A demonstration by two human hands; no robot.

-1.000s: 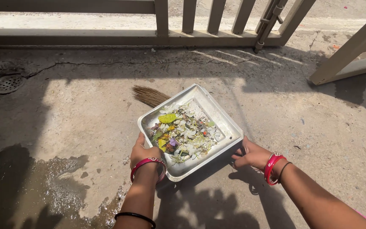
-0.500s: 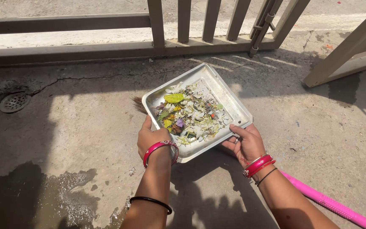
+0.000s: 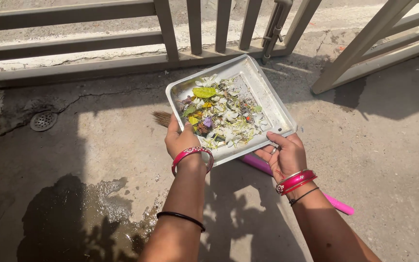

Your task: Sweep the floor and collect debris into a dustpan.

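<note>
A square white tray point(image 3: 276, 107) hangs above the concrete floor, held between both hands. It carries a heap of swept-up litter point(image 3: 221, 114): white petals, green and yellow leaves, small bits. My left hand point(image 3: 182, 139) grips the tray's near left corner. My right hand point(image 3: 286, 155) grips its near right corner. Both wrists wear pink bangles. A broom lies on the floor beneath the tray, with its brown bristles point(image 3: 162, 118) showing at the left and its pink handle point(image 3: 337, 205) at the right.
A beige metal gate point(image 3: 190, 29) with vertical bars runs across the far side, and a second gate leaf point(image 3: 379, 36) stands open at the right. A round floor drain point(image 3: 43, 121) sits at the left. A wet puddle point(image 3: 83, 213) spreads at the near left.
Both hands have lifted the tray off the floor and carried it up toward the gate. The broom's pink handle came into view under the tray.
</note>
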